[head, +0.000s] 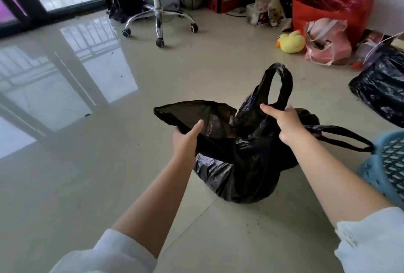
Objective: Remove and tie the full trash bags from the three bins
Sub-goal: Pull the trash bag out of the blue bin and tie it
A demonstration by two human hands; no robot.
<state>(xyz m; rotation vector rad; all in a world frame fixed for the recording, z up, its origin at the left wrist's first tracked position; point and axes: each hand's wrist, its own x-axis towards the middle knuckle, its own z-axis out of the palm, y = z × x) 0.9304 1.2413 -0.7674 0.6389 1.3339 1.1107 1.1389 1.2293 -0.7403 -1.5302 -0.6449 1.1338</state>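
Bag: black trash bag [238, 163] sits on the tiled floor [109, 185] between both hands, its top pulled open and spread.
Left hand: left hand [185, 139] grips the bag's left flap, fingers curled into the plastic, thumb lying straight along the edge.
Right hand: right hand [286, 122] clutches the bunched right side near the handles, thumb out.
Handles: one loop [282, 84] stands up just beyond the right hand; another loop [341, 139] trails to its right, touching the bin.
Bin: blue perforated bin [387, 163] just right of the right forearm.
Second bag: another black bag [380, 89] lies well beyond the right hand.
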